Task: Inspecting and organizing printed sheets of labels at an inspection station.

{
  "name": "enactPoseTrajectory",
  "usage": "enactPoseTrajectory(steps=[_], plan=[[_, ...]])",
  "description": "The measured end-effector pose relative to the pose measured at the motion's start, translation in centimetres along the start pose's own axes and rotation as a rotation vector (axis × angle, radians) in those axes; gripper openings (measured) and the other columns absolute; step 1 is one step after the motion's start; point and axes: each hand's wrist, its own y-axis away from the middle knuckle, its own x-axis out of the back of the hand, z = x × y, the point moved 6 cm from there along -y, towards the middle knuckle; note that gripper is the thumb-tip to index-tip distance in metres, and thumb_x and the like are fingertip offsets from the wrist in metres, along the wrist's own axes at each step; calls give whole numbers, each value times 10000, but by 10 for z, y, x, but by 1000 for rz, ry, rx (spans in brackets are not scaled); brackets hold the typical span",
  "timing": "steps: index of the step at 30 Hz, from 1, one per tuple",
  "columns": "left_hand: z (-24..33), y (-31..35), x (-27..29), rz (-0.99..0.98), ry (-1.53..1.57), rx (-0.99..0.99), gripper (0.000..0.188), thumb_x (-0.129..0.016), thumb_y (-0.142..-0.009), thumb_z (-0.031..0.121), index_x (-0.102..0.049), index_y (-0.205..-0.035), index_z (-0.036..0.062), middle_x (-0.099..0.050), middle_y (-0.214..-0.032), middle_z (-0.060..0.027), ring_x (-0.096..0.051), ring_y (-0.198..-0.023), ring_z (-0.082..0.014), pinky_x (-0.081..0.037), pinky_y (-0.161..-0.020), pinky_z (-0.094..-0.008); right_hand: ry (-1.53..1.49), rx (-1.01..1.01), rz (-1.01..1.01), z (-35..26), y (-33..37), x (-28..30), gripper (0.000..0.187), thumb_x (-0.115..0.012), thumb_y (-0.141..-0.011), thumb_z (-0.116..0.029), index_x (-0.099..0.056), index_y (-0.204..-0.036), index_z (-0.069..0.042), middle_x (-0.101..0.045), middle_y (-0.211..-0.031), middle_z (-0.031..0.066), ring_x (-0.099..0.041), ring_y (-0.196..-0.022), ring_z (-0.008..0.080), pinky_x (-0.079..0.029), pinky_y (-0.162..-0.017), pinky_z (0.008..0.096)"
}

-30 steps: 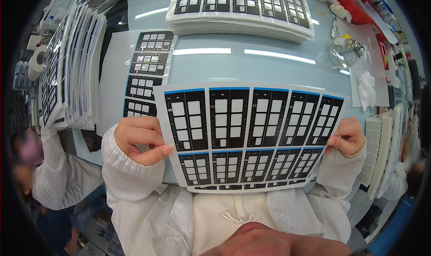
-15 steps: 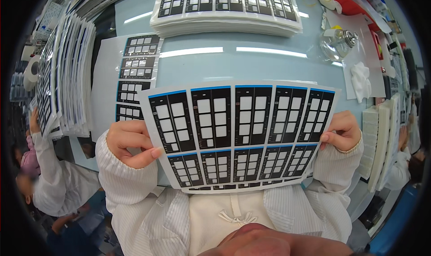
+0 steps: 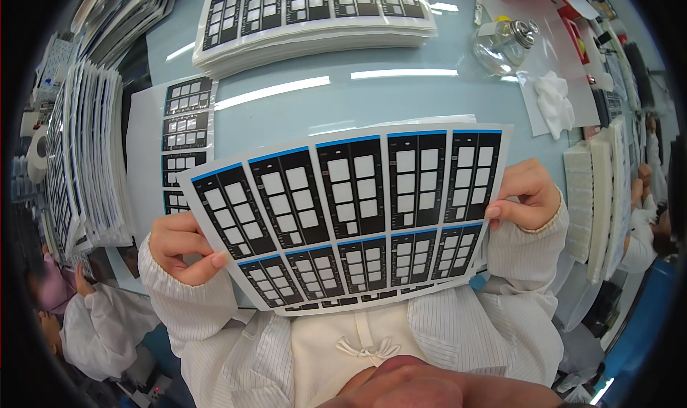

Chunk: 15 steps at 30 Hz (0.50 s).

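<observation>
Between my hands a printed sheet [image 3: 358, 225] is held up, tilted and slightly curved. It carries rows of black panels with white squares and blue top edges. My left hand [image 3: 184, 250] pinches its left edge, thumb on the printed face. On the right edge, my right hand [image 3: 526, 193] grips it between thumb and fingers. Fingers behind the sheet are hidden. Under it, another sheet with the same panels shows at the lower edge. A thick stack of such sheets [image 3: 315, 39] lies at the far side of the table [image 3: 279, 100].
On the left lie a partly covered printed sheet [image 3: 187, 132] and a leaning pile of sheets [image 3: 89, 150]. A clear glass bottle with a metal top [image 3: 504, 46] stands far right, near a crumpled white cloth [image 3: 554, 106]. White blocks [image 3: 590, 193] line the right side. Co-workers sit at both sides.
The held sheet has shifted left in view and tilted, its left side lower. The table and its things have also shifted left as the view turned. Both hands keep their grip.
</observation>
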Motion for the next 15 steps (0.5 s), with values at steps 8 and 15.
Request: enactPoseTrajectory(steps=[8,15], plan=[[4,-1,0,-13,-22,39,113,-651,-701,61,-651,-641,-35,-658,-779,-166,-637,-652,-240,-476,-579,-283,-5,-11,7,2,2,0,134,-631,-778,-63,-655,-675,18,-633,-594,85,-607,-490,163,-435,-465,234],[3,0,-2,-25,-23,60,111,-647,-694,63,-655,-647,-38,-662,-794,-171,-641,-675,-241,-482,-599,-287,7,-17,3,2,3,-1,169,-636,-792,-88,-647,-658,15,-633,-592,81,-606,-485,160,-437,-462,236]])
